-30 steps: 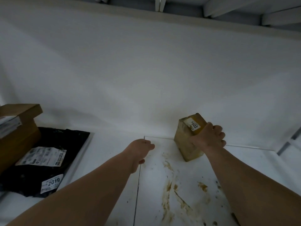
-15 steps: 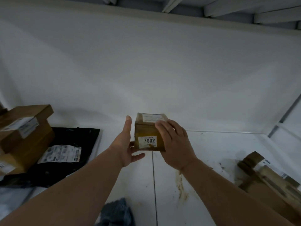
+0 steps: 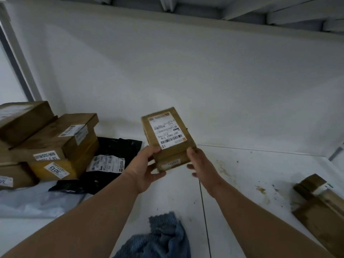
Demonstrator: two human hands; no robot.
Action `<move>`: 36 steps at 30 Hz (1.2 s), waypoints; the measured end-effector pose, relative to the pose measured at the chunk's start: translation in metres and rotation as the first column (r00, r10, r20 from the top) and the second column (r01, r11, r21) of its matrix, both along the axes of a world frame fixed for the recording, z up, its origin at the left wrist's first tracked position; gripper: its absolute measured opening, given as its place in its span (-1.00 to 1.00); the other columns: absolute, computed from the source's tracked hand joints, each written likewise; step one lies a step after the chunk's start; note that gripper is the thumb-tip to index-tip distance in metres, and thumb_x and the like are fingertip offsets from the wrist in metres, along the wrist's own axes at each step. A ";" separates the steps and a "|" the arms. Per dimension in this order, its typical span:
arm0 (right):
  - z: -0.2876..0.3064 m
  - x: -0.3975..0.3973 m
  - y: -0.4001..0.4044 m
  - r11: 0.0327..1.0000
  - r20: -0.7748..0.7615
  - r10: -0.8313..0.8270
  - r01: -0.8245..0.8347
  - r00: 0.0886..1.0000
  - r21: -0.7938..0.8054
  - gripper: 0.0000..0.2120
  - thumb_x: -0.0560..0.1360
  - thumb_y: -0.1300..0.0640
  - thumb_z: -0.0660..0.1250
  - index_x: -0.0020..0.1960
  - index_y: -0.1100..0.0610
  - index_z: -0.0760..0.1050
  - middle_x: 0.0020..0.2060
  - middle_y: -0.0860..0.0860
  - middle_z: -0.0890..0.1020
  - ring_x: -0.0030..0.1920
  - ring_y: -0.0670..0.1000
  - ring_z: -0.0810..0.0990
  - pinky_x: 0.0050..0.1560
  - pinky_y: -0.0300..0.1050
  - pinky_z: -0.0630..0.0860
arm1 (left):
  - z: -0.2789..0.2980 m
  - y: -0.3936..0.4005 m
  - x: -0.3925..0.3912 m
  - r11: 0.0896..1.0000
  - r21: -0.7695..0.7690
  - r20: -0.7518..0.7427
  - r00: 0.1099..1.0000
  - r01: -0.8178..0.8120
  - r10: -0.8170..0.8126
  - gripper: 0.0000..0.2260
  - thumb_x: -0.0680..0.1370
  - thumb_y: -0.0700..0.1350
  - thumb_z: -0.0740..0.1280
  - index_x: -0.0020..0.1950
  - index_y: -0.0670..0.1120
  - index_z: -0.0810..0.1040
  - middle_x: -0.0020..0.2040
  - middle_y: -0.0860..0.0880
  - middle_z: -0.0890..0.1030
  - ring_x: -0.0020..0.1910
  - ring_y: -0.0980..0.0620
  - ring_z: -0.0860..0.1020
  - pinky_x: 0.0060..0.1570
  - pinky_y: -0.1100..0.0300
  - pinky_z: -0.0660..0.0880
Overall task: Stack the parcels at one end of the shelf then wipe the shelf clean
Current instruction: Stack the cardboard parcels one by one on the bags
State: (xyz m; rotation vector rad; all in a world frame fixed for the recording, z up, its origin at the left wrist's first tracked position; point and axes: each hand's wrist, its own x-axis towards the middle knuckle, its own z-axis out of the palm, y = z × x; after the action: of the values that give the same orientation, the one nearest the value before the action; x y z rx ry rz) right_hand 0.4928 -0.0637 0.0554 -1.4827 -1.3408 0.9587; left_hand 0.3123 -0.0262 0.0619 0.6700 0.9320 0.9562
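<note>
Both hands hold the small brown parcel point(image 3: 167, 138) above the white shelf point(image 3: 260, 175): the left hand point(image 3: 147, 170) curls round its near left corner, the right hand point(image 3: 202, 164) pinches its right edge. Carry it level to the parcel stack point(image 3: 50, 144) at the left end and set it flat and square on top, well away from the blue cloth point(image 3: 160, 239).

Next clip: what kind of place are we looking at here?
Probably a parcel storage or pickup room: a white shelf holding stacked cardboard parcels with numbered labels, a black mailer bag, another shelf above.
</note>
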 end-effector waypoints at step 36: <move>0.031 0.018 0.006 0.957 -0.535 -0.189 0.031 0.824 -0.289 -0.49 0.45 -0.23 0.37 0.27 0.04 0.47 0.17 0.16 0.59 0.16 0.20 0.59 0.14 0.17 0.58 | -0.016 -0.001 -0.043 0.968 -0.205 -0.117 0.978 0.147 -0.173 -0.49 0.40 0.33 0.36 0.20 0.04 0.59 0.11 -0.14 0.67 0.11 -0.15 0.59 0.11 -0.06 0.50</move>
State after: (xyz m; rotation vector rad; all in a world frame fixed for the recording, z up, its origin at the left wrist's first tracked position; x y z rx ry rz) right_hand 0.5108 -0.0582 0.0859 -1.3059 -0.7066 1.4076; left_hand 0.2696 -0.0277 0.0457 0.6368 1.0587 0.6717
